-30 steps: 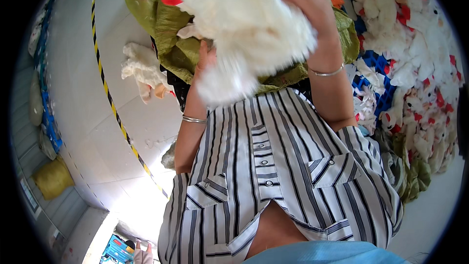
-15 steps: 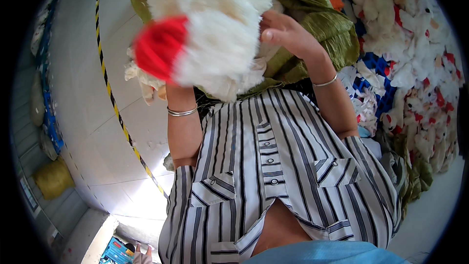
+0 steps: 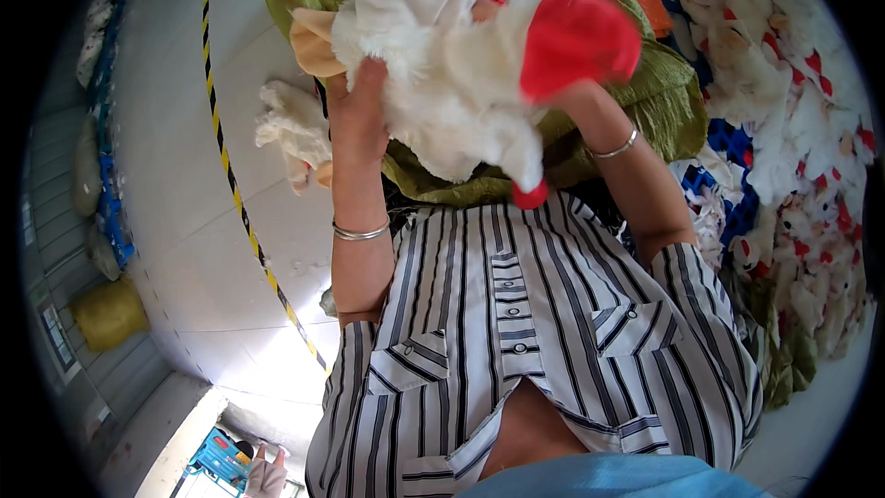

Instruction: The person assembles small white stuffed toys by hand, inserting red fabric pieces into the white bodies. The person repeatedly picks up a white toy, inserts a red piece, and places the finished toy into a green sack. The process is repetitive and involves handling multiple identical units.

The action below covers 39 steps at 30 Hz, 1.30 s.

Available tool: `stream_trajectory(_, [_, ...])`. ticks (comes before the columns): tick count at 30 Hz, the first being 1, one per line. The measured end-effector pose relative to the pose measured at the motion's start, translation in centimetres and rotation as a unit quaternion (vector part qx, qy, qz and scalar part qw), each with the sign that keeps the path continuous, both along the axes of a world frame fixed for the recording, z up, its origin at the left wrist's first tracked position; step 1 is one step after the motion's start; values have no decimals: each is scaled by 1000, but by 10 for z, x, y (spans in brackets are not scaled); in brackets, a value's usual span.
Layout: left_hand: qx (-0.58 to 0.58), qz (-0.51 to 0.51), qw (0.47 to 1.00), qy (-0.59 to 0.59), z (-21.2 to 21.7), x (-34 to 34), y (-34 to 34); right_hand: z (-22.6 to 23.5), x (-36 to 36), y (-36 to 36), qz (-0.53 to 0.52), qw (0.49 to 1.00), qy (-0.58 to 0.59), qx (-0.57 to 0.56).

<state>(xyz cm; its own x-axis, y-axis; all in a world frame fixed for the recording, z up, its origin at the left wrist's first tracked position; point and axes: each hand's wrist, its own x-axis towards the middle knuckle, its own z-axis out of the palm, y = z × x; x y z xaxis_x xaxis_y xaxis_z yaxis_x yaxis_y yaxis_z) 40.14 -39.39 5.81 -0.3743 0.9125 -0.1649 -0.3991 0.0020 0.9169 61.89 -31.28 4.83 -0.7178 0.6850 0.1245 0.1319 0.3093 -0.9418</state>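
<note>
while the left hand (image 3: 358, 106) is gripping the white plush toy (image 3: 442, 83) and the right hand (image 3: 564, 92) is holding its red part, a green sack (image 3: 664, 97) is lying behind; another plush (image 3: 290, 129) is resting on the floor (image 3: 184, 221).

White plush toy (image 3: 452, 83) with red parts; striped shirt (image 3: 544, 350).

Two hands — left hand (image 3: 358, 115), right hand (image 3: 570, 97) — hold one white plush toy (image 3: 452, 83). One more white plush piece (image 3: 293, 129) lies on the floor (image 3: 175, 221). Two bracelets (image 3: 360, 233) — one per wrist.
</note>
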Motion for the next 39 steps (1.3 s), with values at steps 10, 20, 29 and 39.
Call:
stream_trajectory(10, [84, 19, 996, -32, 25, 11, -5, 31, 21, 63, 171, 983, -65, -13])
stream_trajectory(20, [134, -110, 980, -99, 13, 37, 50, 24, 17, 88, 156, 959, 199, -129])
stream_trajectory(29, [97, -110, 988, 57, 6, 60, 100, 10, 76, 143, 1, 993, 33, -116])
stream_trajectory(39, [132, 270, 953, 31, 57, 52, 85, 3, 79, 171, -208, 948, 228, -78])
